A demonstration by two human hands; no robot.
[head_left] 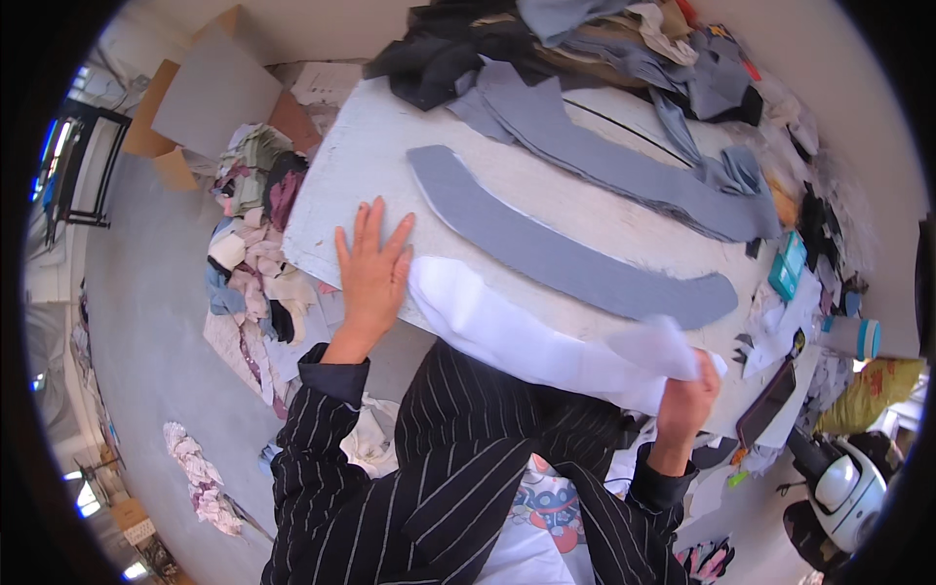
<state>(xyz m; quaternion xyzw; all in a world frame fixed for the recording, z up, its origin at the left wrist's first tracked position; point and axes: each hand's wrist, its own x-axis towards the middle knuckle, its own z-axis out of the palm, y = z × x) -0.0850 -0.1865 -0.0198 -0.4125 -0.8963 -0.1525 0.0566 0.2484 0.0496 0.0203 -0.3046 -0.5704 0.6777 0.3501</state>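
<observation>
My left hand (373, 268) lies flat on the white tabletop with fingers spread, beside the left end of a white curved strip of fabric (526, 336). That strip runs along the table's near edge, partly over my lap. At its right end my right hand (690, 390) is closed on the white strip, lifting a folded-back, blurred end. Just beyond lies a curved grey fabric strip (575, 258), flat on the table. Farther back is another curved grey fabric piece (624, 175), apparently layered, with its right end bunched up.
A heap of dark and grey cloth (585, 49) covers the table's far side. On the right are a teal box (788, 265), a phone-like dark object (766, 405) and a sewing-machine-like white device (846, 492). Fabric scraps (258, 263) and a cardboard box (210, 97) stand left of the table.
</observation>
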